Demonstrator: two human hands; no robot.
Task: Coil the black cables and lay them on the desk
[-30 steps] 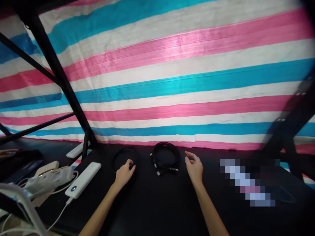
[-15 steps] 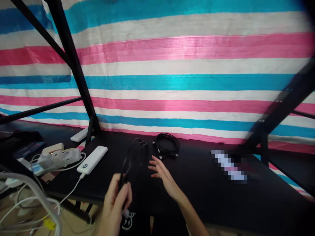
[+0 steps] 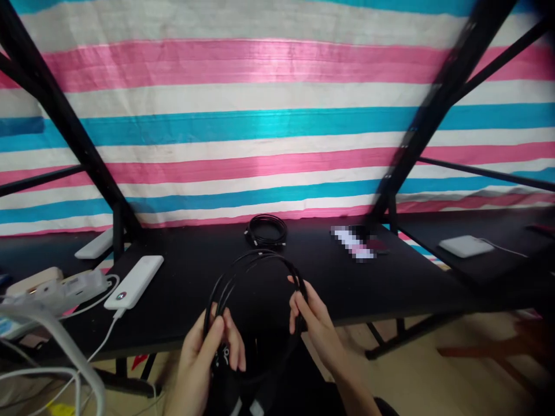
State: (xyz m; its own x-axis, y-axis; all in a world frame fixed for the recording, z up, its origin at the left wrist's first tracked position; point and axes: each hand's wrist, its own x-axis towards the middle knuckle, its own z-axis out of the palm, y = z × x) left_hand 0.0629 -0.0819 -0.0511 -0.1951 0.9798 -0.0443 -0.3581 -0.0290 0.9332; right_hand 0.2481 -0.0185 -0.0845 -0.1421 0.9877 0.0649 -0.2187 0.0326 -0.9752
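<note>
Head view, sole camera.

Item 1: black cable coil [image 3: 298,278], looped in several turns, raised above the front edge of the surface [image 3: 195,277]; its lower part merges with dark clothing and cannot be traced. Two pale ends [image 3: 256,407], apparently plugs, hang lowest.

Item 2: left hand [image 3: 203,352], thumb and curled fingers closed on the coil's left side, where the strands fan apart.

Item 3: right hand [image 3: 316,323], fingers bent around the right side, strands bunched closely there.

Item 4: second cable coil [image 3: 265,241], lying near the rear edge, untouched.

Item 5: white power bank [image 3: 134,283], toward the left end, a white lead [image 3: 106,338] running from it past the front edge.

Item 6: blurred-out article [image 3: 353,242], near the right rear corner.

Handling note, by judgement — even the turns at the left before tightening either grip; hold both sides level so the loop stays round, and mind the loose ends — they could slip through the loop and knot.
</note>
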